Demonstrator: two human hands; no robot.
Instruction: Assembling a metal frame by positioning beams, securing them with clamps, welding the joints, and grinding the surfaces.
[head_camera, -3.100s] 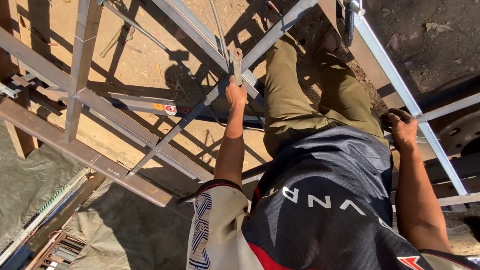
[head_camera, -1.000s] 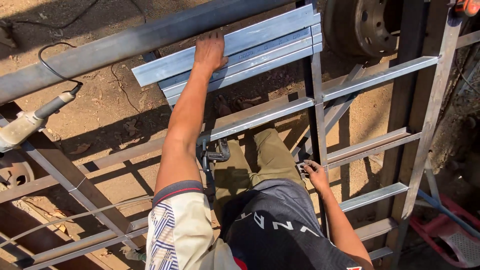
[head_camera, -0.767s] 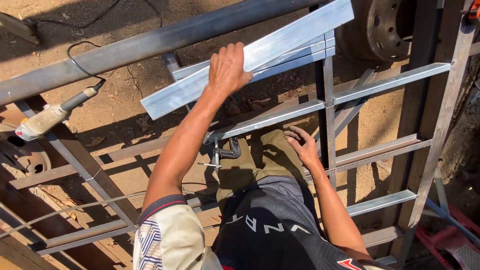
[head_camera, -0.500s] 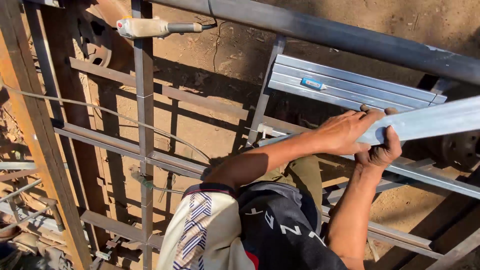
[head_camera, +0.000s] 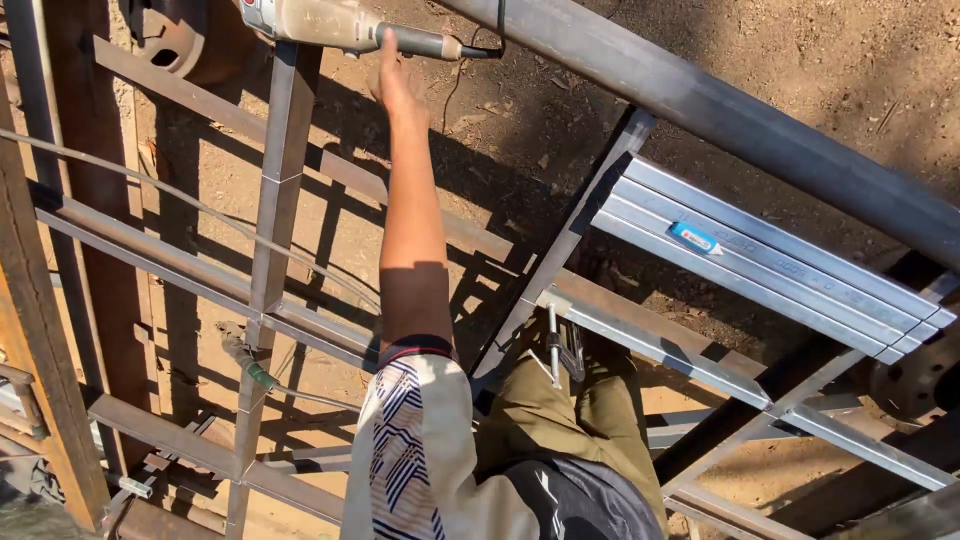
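Note:
My left hand (head_camera: 393, 82) is stretched out far from my body, its fingers apart and touching the neck of a grey angle grinder (head_camera: 330, 22) that lies on a steel frame bar (head_camera: 278, 180) at the top of the view. Part of the fingers is hidden behind the tool. The grinder's black cable (head_camera: 497, 25) runs off at the top edge. My right hand is out of sight. A bundle of bright steel channel profiles (head_camera: 760, 262) rests on the frame to the right, apart from the hand.
A welded steel frame (head_camera: 190, 265) of crossing bars spans the dirt ground below me. A thick steel tube (head_camera: 760, 125) runs diagonally at upper right. Locking pliers (head_camera: 560, 348) hang at a frame bar by my legs. A rusty wheel hub (head_camera: 915, 378) sits at right.
Both hands held a long steel profile half a second ago. Now it is out of my hands, the view has swung, and my left hand has reached up to the grinder.

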